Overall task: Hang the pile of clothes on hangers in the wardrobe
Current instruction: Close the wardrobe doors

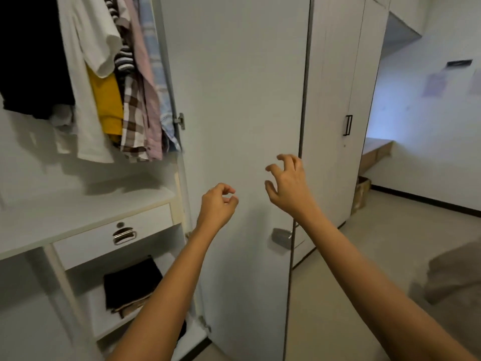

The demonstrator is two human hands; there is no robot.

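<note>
left hand (217,204) curled, right hand (289,186) clawed, both before the wardrobe door (242,87)

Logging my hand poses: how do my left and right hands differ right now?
The left hand is curled, thumb near its fingertips; the right hand is spread, fingers bent clawlike. The left hand sits lower in view than the right hand. Both hold nothing, before the white wardrobe door.

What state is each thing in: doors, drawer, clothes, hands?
wardrobe door: open, swung outward
drawer: closed
neighbouring cupboard door: closed
hanging clothes: hung in the wardrobe
folded clothes: folded, on the lower shelf
left hand: fingers curled, empty
right hand: fingers spread and bent, empty
</note>
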